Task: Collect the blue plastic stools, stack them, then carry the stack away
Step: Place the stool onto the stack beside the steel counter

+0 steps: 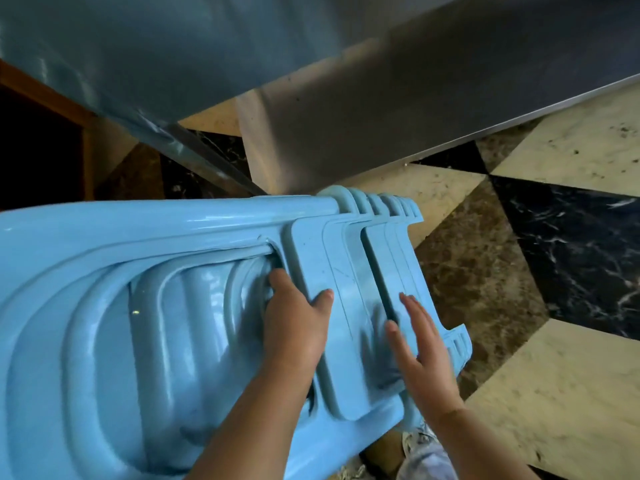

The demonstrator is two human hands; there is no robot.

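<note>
Stools: blue nested stack (138,306), tilted above marble floor (571,393).
Left hand (294,327): grip curled into stack's side opening.
Right hand (422,348): fingers flat, open, against stack.

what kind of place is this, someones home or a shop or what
Hard to say for sure; it looks like an eatery or canteen rather than a home. Clues: a patterned marble tile floor, a brushed steel table overhead, and a nested stack of blue plastic stools.
</note>
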